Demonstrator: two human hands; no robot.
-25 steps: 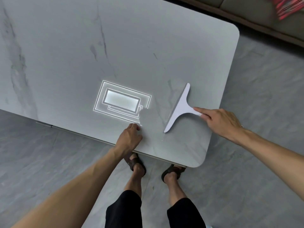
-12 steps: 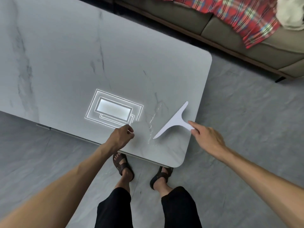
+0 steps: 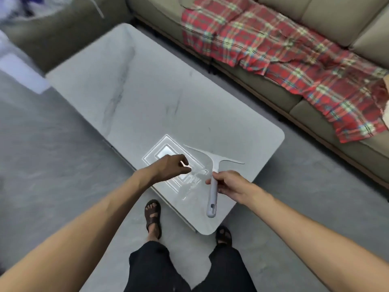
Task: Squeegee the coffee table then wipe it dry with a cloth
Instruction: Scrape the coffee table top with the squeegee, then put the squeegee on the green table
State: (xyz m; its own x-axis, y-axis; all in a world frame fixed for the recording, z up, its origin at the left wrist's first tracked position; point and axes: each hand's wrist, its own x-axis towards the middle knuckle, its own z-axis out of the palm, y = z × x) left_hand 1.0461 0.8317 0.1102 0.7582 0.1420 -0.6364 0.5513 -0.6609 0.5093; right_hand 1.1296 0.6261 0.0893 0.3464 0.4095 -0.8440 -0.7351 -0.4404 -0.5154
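Sofa (image 3: pixel 328 15) with plaid blanket (image 3: pixel 284 60) sits at 1 o'clock; right hand (image 3: pixel 231 185) grips squeegee (image 3: pixel 215 163) over coffee table (image 3: pixel 147 85), left hand (image 3: pixel 170 167) loosely curled, empty.

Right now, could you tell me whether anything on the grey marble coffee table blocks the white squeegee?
Nothing visible rests on the grey marble coffee table. Only the left hand hovers beside the white squeegee, held by the right hand.
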